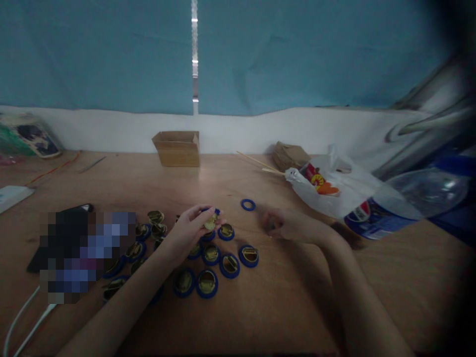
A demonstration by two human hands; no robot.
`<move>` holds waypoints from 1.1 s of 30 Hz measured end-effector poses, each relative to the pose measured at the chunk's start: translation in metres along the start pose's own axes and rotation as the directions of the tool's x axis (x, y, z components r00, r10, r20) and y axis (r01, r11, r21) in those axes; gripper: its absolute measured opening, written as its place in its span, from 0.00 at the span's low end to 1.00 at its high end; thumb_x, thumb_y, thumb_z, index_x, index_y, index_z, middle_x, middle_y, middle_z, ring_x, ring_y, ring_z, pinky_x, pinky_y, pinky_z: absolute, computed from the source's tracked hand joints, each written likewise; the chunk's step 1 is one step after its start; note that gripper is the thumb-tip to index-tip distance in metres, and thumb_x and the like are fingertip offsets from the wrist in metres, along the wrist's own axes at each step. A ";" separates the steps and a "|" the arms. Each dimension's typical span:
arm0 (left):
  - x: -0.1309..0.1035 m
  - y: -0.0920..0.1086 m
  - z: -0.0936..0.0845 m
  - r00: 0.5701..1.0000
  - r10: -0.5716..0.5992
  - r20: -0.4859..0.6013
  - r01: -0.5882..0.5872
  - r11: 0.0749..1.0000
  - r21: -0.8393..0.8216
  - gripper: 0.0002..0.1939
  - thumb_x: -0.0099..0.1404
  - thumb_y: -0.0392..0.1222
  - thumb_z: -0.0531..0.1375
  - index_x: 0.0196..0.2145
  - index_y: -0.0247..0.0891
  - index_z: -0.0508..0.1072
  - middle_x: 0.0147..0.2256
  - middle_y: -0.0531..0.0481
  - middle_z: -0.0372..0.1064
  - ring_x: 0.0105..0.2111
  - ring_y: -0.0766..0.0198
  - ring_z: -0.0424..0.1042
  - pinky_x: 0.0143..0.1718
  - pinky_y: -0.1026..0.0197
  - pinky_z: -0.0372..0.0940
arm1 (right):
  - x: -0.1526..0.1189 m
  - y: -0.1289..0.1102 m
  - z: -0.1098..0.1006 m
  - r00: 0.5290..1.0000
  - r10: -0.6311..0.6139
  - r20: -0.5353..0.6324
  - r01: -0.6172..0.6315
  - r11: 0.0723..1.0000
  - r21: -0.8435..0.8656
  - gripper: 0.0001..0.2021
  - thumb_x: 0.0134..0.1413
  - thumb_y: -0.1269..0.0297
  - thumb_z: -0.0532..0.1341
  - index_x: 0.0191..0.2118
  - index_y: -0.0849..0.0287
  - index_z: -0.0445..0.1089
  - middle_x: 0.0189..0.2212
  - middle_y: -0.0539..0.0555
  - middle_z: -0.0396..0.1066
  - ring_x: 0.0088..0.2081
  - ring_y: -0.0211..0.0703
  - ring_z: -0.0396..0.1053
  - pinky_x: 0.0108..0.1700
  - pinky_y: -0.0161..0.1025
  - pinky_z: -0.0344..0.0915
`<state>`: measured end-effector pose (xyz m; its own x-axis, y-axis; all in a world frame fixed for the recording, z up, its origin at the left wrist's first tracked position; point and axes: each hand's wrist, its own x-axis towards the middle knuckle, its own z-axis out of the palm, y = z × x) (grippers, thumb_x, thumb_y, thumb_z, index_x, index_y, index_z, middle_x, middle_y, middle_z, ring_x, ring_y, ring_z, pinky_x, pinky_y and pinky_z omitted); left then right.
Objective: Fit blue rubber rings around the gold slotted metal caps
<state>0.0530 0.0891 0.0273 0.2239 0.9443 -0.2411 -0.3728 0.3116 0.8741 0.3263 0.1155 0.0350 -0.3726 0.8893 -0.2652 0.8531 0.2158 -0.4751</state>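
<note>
My left hand is closed, thumb and fingers pinching a gold-and-blue pin-back badge above the wooden table. Beneath and around it lie several round badges with blue rims and brass-coloured pin backs, such as one badge towards the front and another badge at the right of the group. A loose blue ring rests flat on the table between my hands. To the right, my right hand hangs low over the wood with curled fingers, smeared by motion. Whether it holds anything is unclear.
A small cardboard box stands by the wall. At the right are a plastic bag with skewers and a large Pepsi bottle. On the left lie a dark phone-like device, partly pixelated, a white cable and a power strip.
</note>
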 end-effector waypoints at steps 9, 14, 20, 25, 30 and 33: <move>0.000 -0.001 -0.002 1.000 -0.011 0.015 0.010 1.000 0.011 0.06 0.62 0.40 0.61 0.34 0.35 0.74 0.34 0.45 0.77 0.36 0.60 0.77 0.47 0.57 0.67 | 0.004 -0.019 0.005 1.000 0.028 -0.005 -0.029 0.999 -0.023 0.06 0.47 0.67 0.63 0.34 0.57 0.69 0.26 0.50 0.70 0.27 0.41 0.66 0.25 0.36 0.55; -0.001 0.000 0.000 1.000 -0.012 0.016 0.012 1.000 0.014 0.05 0.63 0.40 0.60 0.33 0.36 0.74 0.32 0.46 0.77 0.35 0.60 0.77 0.48 0.57 0.67 | 0.013 -0.031 0.015 0.997 -0.026 -0.072 0.026 1.000 -0.011 0.02 0.53 0.66 0.59 0.34 0.57 0.67 0.26 0.51 0.69 0.27 0.40 0.63 0.26 0.37 0.54; 0.000 -0.001 -0.002 1.000 -0.009 0.017 0.009 1.000 0.012 0.06 0.64 0.40 0.60 0.33 0.36 0.75 0.34 0.45 0.77 0.36 0.60 0.77 0.46 0.57 0.67 | 0.012 -0.026 0.011 0.991 -0.074 -0.113 0.078 0.996 0.034 0.04 0.56 0.64 0.58 0.35 0.57 0.68 0.28 0.51 0.69 0.29 0.40 0.64 0.28 0.36 0.57; -0.001 0.000 -0.001 1.000 -0.013 0.018 0.013 1.000 0.008 0.05 0.63 0.39 0.60 0.34 0.35 0.74 0.33 0.45 0.77 0.35 0.61 0.77 0.46 0.58 0.67 | 0.005 -0.025 0.004 0.990 -0.126 0.060 0.115 0.981 0.156 0.09 0.48 0.69 0.62 0.38 0.57 0.69 0.28 0.48 0.69 0.29 0.39 0.65 0.28 0.35 0.59; -0.001 0.000 -0.001 1.000 -0.013 0.022 0.013 1.000 0.010 0.05 0.63 0.40 0.60 0.34 0.35 0.74 0.34 0.45 0.77 0.35 0.61 0.77 0.46 0.58 0.67 | 0.006 -0.024 0.007 0.985 -0.135 0.105 0.109 0.968 0.224 0.10 0.47 0.71 0.61 0.39 0.57 0.69 0.30 0.49 0.70 0.31 0.40 0.66 0.30 0.35 0.60; 0.000 -0.002 -0.002 1.000 -0.004 0.029 0.004 1.000 0.009 0.06 0.62 0.41 0.61 0.34 0.35 0.75 0.34 0.44 0.77 0.35 0.60 0.77 0.45 0.57 0.67 | 0.008 -0.023 0.009 0.985 -0.145 0.089 0.120 0.964 0.236 0.10 0.46 0.72 0.60 0.37 0.56 0.70 0.31 0.50 0.71 0.31 0.41 0.67 0.30 0.35 0.61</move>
<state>0.0522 0.0891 0.0251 0.2517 0.9395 -0.2324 -0.3637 0.3143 0.8769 0.3009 0.1142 0.0364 -0.5232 0.8091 -0.2675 0.6918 0.2199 -0.6878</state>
